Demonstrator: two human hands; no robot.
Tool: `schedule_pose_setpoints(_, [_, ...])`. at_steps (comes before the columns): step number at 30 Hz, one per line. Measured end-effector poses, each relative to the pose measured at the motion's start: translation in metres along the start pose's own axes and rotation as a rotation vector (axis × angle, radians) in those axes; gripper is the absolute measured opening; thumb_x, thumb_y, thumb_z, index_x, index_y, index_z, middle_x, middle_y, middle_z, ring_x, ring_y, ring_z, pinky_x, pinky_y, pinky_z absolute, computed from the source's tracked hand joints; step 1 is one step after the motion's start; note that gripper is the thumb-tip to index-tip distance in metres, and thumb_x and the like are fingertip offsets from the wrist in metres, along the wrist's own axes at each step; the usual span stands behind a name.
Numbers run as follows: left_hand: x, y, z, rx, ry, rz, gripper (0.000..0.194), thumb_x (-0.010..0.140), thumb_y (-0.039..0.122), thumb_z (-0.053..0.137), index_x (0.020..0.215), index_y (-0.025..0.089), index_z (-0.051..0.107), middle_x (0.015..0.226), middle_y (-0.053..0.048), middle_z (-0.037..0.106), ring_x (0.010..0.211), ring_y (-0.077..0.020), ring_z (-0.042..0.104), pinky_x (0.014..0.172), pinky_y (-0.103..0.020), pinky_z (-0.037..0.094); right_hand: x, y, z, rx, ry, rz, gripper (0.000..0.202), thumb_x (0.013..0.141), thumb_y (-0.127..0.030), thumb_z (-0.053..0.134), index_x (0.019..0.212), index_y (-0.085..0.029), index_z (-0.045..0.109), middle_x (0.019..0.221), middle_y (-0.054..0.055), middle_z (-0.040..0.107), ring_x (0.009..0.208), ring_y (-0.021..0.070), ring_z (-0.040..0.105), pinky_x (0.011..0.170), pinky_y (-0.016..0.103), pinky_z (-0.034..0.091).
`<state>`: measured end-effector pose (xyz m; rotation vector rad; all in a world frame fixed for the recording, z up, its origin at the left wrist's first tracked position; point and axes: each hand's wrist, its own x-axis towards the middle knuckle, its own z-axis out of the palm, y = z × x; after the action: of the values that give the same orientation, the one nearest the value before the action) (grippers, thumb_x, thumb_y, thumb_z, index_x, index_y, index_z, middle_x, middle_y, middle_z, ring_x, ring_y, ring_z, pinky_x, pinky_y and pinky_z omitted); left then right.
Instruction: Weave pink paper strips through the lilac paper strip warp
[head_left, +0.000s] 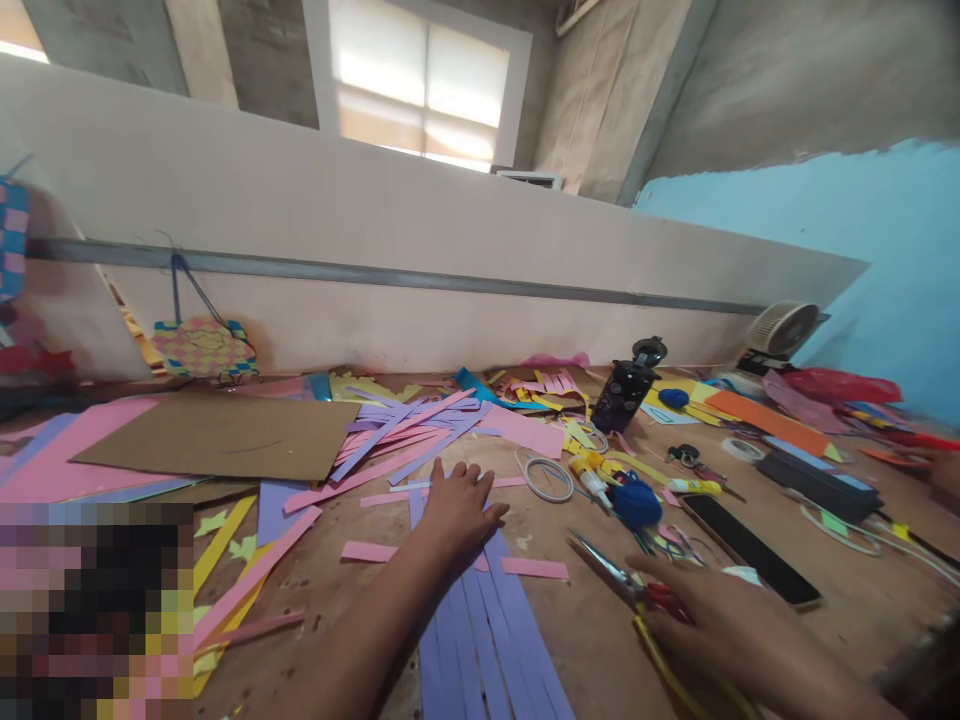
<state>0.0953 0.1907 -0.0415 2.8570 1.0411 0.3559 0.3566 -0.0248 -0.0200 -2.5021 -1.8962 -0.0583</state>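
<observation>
My left hand [457, 510] lies with fingers spread on the top of several purple paper strips [484, 640], which run side by side toward me. Pink strips cross them; one pink strip [536, 568] shows on both sides below my fingers, another passes under the hand. On the right, my right hand [682, 610] is closed around the red handles of the scissors [611, 570], whose blades point up and left over the brown table. A ball of blue yarn [636, 502] and a roll of white tape [548, 480] sit between and beyond the hands.
Brown cardboard [225, 435] covers coloured paper at the left. Behind are loose strips [409, 430] and a dark bottle [624, 395]. A black phone [750, 550], glue stick [694, 486] and dark case [817, 485] lie right. Another person's hand [946, 475] shows at the right edge.
</observation>
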Motion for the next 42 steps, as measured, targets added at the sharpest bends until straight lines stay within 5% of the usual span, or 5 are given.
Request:
schedule_pose_setpoints(4, [0.003, 0.003, 0.001, 0.023, 0.004, -0.003, 0.039, 0.106, 0.048, 0.053, 0.126, 0.02, 0.069, 0.129, -0.014, 0.068, 0.126, -0.0369, 0.058, 0.115, -0.072, 0.03, 0.043, -0.03, -0.022, 0.011, -0.029, -0.073, 0.042, 0.1, -0.038, 0.051, 0.137, -0.034, 0.068, 0.128, 0.01, 0.074, 0.105, 0.0329, 0.074, 0.079, 0.038, 0.052])
schedule_pose_setpoints(11, [0.0, 0.012, 0.003, 0.056, 0.019, -0.032, 0.036, 0.106, 0.045, 0.053, 0.129, 0.021, 0.067, 0.128, -0.014, 0.069, 0.128, -0.0367, 0.058, 0.118, -0.075, 0.023, 0.11, -0.073, -0.003, -0.026, 0.043, -0.149, 0.02, 0.097, -0.017, 0.057, 0.106, -0.021, 0.074, 0.113, 0.008, 0.07, 0.095, 0.0217, 0.068, 0.071, 0.029, 0.044])
schedule_pose_setpoints(21, [-0.04, -0.036, -0.041, 0.062, -0.026, -0.116, 0.046, 0.111, 0.04, 0.038, 0.155, 0.032, 0.049, 0.165, -0.008, 0.047, 0.153, -0.0311, 0.037, 0.123, -0.07, 0.017, 0.128, -0.031, -0.014, -0.045, 0.236, -0.13, 0.027, 0.098, -0.018, 0.046, 0.103, -0.018, 0.073, 0.112, 0.015, 0.069, 0.1, 0.0273, 0.067, 0.078, 0.034, 0.046])
schedule_pose_setpoints(31, [-0.173, -0.03, -0.064, 0.075, -0.271, -0.237, 0.054, 0.108, 0.04, 0.037, 0.16, 0.027, 0.047, 0.167, -0.008, 0.041, 0.156, -0.0301, 0.037, 0.129, -0.059, 0.013, 0.038, -0.056, 0.013, 0.337, 0.048, -0.641, 0.045, 0.105, -0.034, 0.039, 0.137, -0.027, 0.071, 0.139, 0.01, 0.071, 0.127, 0.0293, 0.067, 0.107, 0.045, 0.052])
schedule_pose_setpoints(42, [-0.185, 0.003, -0.063, 0.072, -0.296, -0.374, 0.062, 0.107, 0.047, 0.041, 0.165, 0.023, 0.037, 0.171, -0.011, 0.03, 0.159, -0.0331, 0.03, 0.126, -0.069, 0.012, 0.021, -0.067, 0.041, 0.241, -0.102, -0.652, 0.062, 0.101, -0.048, 0.057, 0.16, -0.031, 0.047, 0.165, 0.006, 0.045, 0.15, 0.0337, 0.045, 0.125, 0.059, 0.032])
